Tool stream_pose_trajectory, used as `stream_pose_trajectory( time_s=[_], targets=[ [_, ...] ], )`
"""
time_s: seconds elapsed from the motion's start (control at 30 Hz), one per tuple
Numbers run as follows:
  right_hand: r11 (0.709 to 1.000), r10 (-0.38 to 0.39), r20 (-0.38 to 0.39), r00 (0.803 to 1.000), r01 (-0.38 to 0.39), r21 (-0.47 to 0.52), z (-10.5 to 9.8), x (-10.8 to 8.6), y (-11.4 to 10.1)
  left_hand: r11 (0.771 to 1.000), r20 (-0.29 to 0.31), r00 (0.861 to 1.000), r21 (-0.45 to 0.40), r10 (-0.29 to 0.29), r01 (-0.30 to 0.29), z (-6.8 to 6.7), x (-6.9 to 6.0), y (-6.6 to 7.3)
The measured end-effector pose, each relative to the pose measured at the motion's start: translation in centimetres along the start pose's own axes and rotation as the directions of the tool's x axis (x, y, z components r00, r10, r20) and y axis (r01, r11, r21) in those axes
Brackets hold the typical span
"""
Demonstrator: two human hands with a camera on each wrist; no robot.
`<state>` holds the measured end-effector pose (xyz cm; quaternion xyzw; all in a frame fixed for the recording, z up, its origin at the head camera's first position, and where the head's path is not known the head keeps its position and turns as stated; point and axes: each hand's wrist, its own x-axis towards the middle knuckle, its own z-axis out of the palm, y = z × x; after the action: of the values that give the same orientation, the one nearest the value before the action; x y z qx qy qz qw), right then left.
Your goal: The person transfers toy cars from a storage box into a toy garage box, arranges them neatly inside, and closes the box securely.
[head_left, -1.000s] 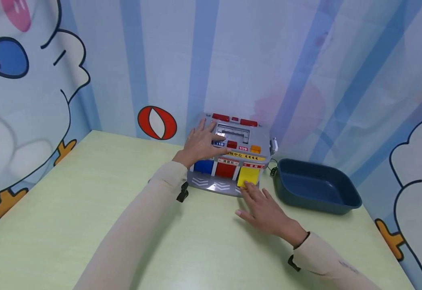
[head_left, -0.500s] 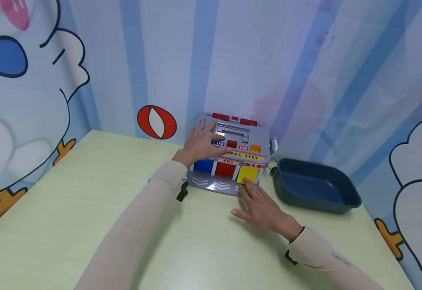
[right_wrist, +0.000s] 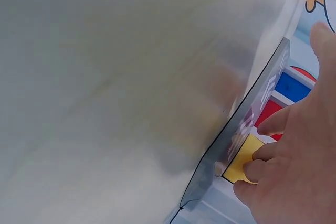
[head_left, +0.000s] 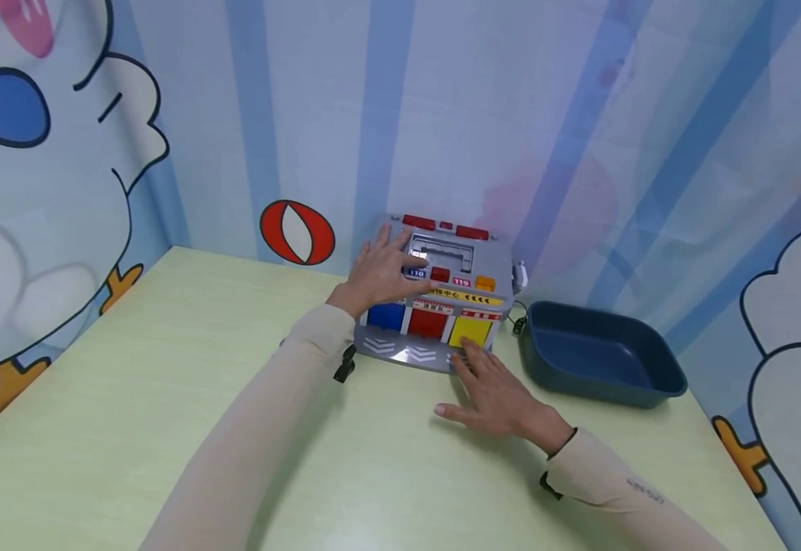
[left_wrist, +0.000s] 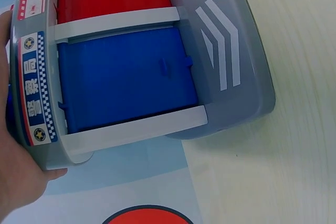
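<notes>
A grey toy rescue station [head_left: 493, 252] stands against the backdrop, with a blue door [left_wrist: 126, 80], a red door [head_left: 426, 323] and a yellow door [head_left: 470, 330] along its front. My left hand [head_left: 381, 274] rests spread on the left part of its roof, fingers extended. At the yellow door's lower part, the fingertips of my right hand [head_left: 499, 398] touch the panel with fingers fairly straight and the thumb held out to the left. All three doors look closed. In the right wrist view the fingers cover part of the yellow door.
A dark blue plastic basin [head_left: 603, 352] stands just right of the toy. Between them lies a coiled black cord [head_left: 519, 321] attached to the toy's side. The pale table [head_left: 372, 474] meets a printed cartoon backdrop [head_left: 317, 115] at the back.
The yellow door, tilted outward at its bottom a second ago, now lies flush in its frame. My right hand has shifted slightly left, against it. The left hand stays put.
</notes>
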<state>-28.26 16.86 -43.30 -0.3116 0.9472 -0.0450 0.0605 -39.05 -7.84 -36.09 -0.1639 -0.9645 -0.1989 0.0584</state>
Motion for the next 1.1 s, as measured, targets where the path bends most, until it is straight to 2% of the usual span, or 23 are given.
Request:
stream_pose_trajectory(
  time_s=[0.5,0.77,0.97,1.1],
  targets=[
    [1.0,0.004,-0.013,1.0,-0.004,0.01,0.2,0.3,0.2,1.0,-0.003,1.0,-0.003,0.009,-0.009,-0.1,0.0,0.0],
    [1.0,0.003,-0.021,1.0,-0.003,-0.016,0.3,0.5,-0.1,1.0,-0.011,1.0,-0.023,0.012,-0.013,-0.1,0.0,-0.3],
    [0.999,-0.011,-0.024,1.0,0.01,-0.034,0.1,0.9,-0.3,1.0,-0.019,1.0,-0.012,-0.007,0.007,-0.3,0.0,-0.5],
    [0.999,-0.007,-0.024,1.0,0.006,-0.047,-0.1,1.1,-0.2,1.0,-0.009,1.0,-0.012,0.011,-0.011,-0.6,0.1,-0.4]
  ],
)
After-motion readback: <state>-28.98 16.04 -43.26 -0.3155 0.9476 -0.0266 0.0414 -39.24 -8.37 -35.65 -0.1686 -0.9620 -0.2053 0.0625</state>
